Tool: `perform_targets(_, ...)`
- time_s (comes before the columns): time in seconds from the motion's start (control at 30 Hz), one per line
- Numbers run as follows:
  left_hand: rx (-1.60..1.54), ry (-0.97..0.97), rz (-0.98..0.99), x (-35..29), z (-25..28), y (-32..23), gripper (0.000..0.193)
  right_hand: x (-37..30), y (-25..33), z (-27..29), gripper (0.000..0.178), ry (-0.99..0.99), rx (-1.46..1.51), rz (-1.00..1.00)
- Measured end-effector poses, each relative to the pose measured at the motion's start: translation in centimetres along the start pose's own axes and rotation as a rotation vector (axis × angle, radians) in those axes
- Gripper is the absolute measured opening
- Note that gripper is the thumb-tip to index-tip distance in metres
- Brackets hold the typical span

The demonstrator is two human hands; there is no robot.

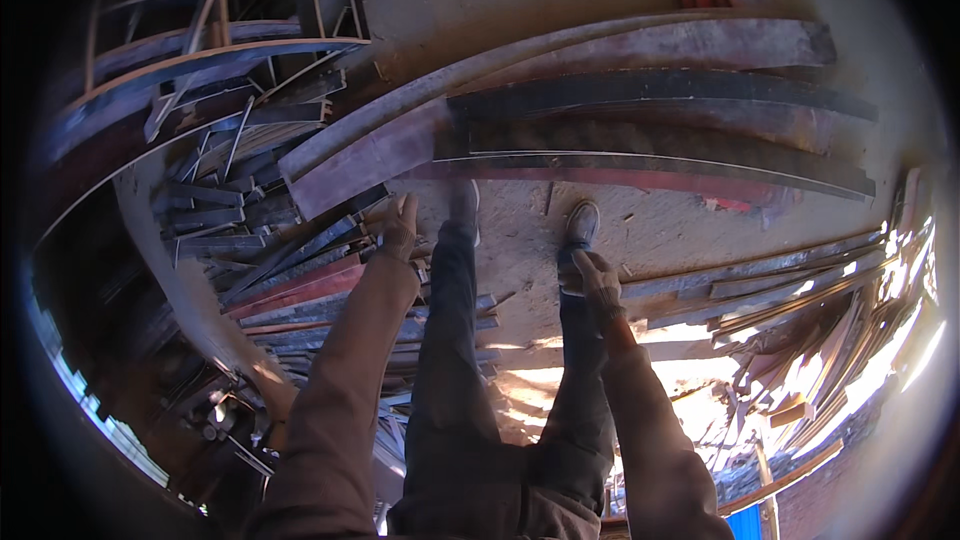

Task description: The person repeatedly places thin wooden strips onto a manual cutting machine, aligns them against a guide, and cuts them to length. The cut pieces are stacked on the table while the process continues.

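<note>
The long boards [650,90] across the middle look like wood with a smooth dark facing, dulled by a pale, dusty film and scuffed toward their left end. The offcuts [210,218] on the left seem wooden too, matt on their faces, paler along their edges. Near them, the red strips [300,290] look smooth and matt. Thin slats [780,310] on the right resemble raw, rough wood. The floor [515,230] is matt and gritty. Sleeves [340,370] and trousers [450,330] are dull, creased cloth.
</note>
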State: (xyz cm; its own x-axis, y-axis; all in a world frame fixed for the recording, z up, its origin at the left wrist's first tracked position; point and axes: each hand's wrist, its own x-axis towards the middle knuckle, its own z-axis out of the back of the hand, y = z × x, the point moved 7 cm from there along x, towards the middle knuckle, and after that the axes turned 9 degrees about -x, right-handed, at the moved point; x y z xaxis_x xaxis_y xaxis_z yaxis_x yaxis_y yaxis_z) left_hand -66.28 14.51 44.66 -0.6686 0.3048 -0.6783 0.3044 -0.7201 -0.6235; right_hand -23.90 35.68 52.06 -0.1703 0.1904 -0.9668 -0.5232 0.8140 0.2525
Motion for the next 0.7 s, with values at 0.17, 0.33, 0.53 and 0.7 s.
perform_targets(0.17, 0.209, -0.093, 0.029, 12.6, -5.6, 0.4, 0.085, 12.1, 1.5, -8.5, 0.071, -0.023, 0.197, -0.009)
perform_targets(0.33, 0.099, 0.024, 0.192, 22.5, -9.5, 2.7, 0.095, 24.0, -0.3, -15.7, 0.102, -0.037, 0.390, -0.065)
perform_targets(0.53, 0.214, 0.019, 0.034, 23.2, -11.0, 2.1, 0.099, 33.1, 0.0, -20.0, 0.088, -0.227, 0.783, -0.076)
perform_targets(0.7, 0.711, 0.042, -0.267, 21.4, -12.4, -3.8, 0.105, 33.6, 3.7, -20.6, 0.061, -0.217, 0.768, 0.161)
